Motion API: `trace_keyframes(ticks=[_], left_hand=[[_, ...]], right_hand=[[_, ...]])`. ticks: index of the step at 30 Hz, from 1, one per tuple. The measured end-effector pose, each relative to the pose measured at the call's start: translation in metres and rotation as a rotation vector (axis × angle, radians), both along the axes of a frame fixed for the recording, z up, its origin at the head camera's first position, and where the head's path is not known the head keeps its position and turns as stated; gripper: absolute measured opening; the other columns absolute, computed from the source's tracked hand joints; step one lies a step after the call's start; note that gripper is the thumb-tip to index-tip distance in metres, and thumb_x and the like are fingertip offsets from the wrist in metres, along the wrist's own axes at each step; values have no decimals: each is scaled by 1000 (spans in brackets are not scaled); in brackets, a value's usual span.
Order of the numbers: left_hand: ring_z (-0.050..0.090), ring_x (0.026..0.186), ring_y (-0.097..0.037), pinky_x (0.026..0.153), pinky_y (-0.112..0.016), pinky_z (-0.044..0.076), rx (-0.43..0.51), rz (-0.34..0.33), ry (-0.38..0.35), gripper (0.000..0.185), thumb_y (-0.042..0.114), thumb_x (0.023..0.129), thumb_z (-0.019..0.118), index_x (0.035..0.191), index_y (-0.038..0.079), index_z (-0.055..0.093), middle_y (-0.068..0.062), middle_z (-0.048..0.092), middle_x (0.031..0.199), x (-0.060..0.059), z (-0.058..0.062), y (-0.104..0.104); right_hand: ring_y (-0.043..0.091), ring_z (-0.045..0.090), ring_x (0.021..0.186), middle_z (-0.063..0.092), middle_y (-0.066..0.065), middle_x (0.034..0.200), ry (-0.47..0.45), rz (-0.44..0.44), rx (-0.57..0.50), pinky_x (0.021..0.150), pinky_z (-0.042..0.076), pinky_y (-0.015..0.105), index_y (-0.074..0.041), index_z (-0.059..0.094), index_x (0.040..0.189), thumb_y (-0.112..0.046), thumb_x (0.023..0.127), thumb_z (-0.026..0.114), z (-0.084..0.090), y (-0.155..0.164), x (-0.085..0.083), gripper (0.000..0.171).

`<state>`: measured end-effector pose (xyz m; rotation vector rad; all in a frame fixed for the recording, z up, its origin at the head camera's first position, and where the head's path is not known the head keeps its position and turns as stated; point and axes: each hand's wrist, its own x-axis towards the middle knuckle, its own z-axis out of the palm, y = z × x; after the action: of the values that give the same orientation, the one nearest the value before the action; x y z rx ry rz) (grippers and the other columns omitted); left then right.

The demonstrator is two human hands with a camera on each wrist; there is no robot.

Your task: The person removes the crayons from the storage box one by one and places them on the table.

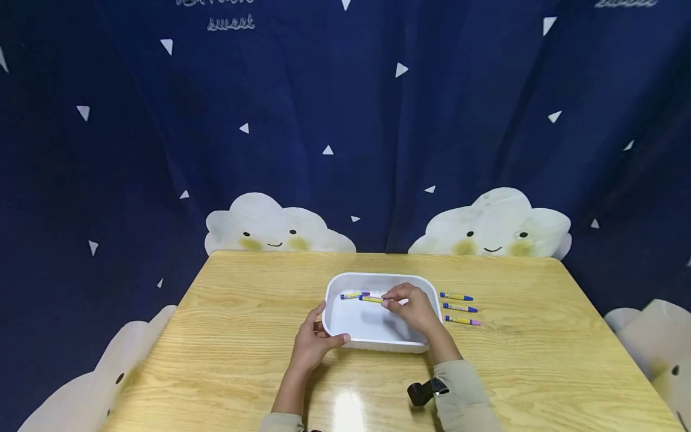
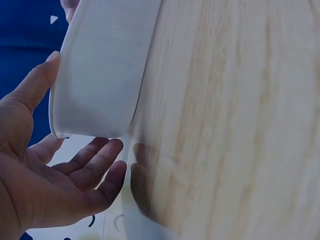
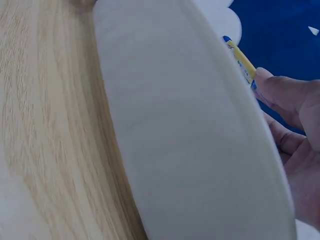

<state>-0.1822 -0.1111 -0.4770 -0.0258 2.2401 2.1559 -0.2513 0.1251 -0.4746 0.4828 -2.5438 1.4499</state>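
A white rectangular plastic tray sits on the table. My left hand holds its near left corner, thumb on the front rim and fingers along the left side. In the left wrist view the left hand's thumb touches the rim. Over the tray, my right hand pinches a yellow-wrapped crayon with a blue end, between thumb and fingertips. Another crayon, with a purple end, lies inside at the back left. In the right wrist view the tray wall partly hides the held crayon.
To the right of the tray, three yellow-wrapped crayons lie in a column: two blue-tipped, a back one and a middle one, and a pink-tipped front one. The wooden table ends at a dark blue curtain with clouds.
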Motion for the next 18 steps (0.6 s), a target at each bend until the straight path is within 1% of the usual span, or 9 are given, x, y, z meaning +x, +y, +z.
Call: trace_keyframes(ticks=[2, 5, 8, 10, 14, 18], left_hand=[[60, 84, -31, 69, -29, 52, -11, 4, 2, 90, -5, 66, 80, 141, -6, 30, -29, 50, 98, 3, 7, 1], [60, 85, -32, 70, -29, 52, -12, 4, 1, 89, -5, 66, 79, 141, -6, 31, -29, 50, 99, 5, 11, 1], [59, 86, -33, 70, -29, 52, -3, 1, 0, 90, -5, 66, 79, 141, -6, 30, -31, 49, 100, 6, 11, 2], [59, 84, -32, 69, -29, 52, -4, 1, -2, 90, -5, 66, 79, 141, -6, 30, -33, 49, 101, 5, 11, 1], [58, 80, -25, 68, -28, 51, -18, 6, -3, 89, -5, 66, 79, 141, -5, 31, -32, 49, 100, 6, 11, 1], [58, 79, -24, 67, -28, 51, -28, 7, -5, 89, -4, 66, 79, 141, -5, 31, -32, 49, 100, 6, 12, 1]], right_hand=[[24, 58, 87, 63, 6, 89, -9, 2, -17, 70, 50, 31, -3, 74, 83, -2, 75, 75, 2, 4, 4, 8], [24, 57, 89, 63, 7, 91, -36, -9, -44, 67, 50, 29, -3, 74, 83, -3, 75, 75, 5, 12, 9, 8], [23, 56, 91, 63, 6, 93, -70, -27, -54, 67, 49, 30, -5, 74, 83, -4, 76, 76, 7, 20, 14, 8], [23, 56, 93, 63, 6, 94, -88, -36, -58, 68, 49, 31, -5, 74, 84, -5, 76, 75, 9, 25, 17, 8], [22, 55, 94, 63, 5, 96, -108, -45, -56, 70, 48, 32, -6, 74, 84, -8, 77, 76, 11, 36, 22, 8], [20, 55, 94, 64, 5, 97, -125, -46, -62, 69, 47, 29, -7, 74, 86, -11, 78, 76, 14, 50, 29, 9]])
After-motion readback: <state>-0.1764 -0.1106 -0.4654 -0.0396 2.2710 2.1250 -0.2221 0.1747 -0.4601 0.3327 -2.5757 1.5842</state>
